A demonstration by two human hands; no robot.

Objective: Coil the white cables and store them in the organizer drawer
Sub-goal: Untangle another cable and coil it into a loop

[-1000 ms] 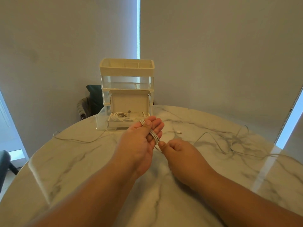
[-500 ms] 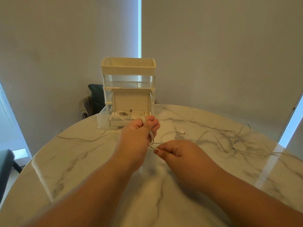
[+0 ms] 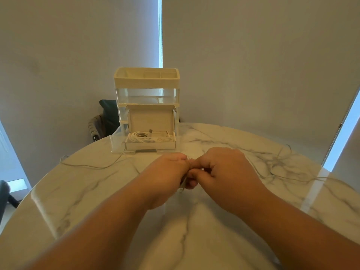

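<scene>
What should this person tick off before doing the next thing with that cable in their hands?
1. Grip on the cable coil: ok, the left hand and right hand both hold it.
2. Loose end tucked in: cannot tell, the fingers hide it.
3. The drawer is open: ok, it is pulled out and the lid of the box is up.
4. Room in the box: cannot tell, coiled cables already lie inside.
5. Other cables coiled: not ok, loose cables lie on the table.
</scene>
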